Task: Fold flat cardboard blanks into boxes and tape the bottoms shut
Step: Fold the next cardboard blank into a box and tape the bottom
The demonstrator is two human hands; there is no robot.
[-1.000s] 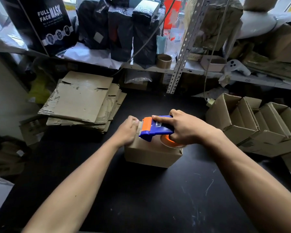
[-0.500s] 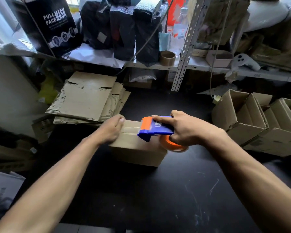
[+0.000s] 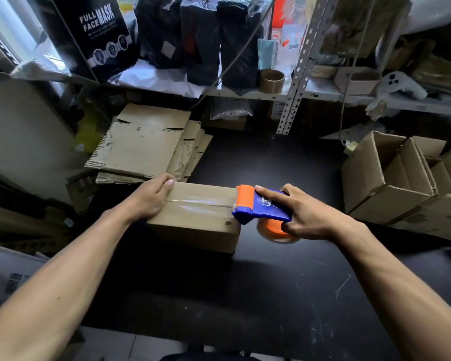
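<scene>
At the middle of the black tabletop [image 3: 271,295], the closed brown cardboard box [image 3: 193,225] lies with its long axis running from nine o'clock to three o'clock, and the shiny strip of clear tape [image 3: 198,203] follows that same line along the centre seam. Your left hand [image 3: 149,198] sits at the box's nine o'clock end, fingers pressed together and curled over the far top corner, thumb lying near the start of the tape; it is pinning the box down. Your right hand [image 3: 305,217] is at the three o'clock end, fingers wrapped around the blue-and-orange plastic tape dispenser [image 3: 258,207], forefinger stretched along its top. The dispenser's orange head touches the box's right top edge, while the orange-cored tape roll [image 3: 276,230] hangs past that edge, over the table.

So the strip appears to have covered the whole seam, and what matters next is that right-hand edge: I judge you will need to carry the dispenser down over the three o'clock face and tear the tape there, with the left hand bracing against the pull. Flat cardboard blanks [image 3: 146,144] wait at eleven o'clock, folded open boxes [image 3: 391,183] at two o'clock.
</scene>
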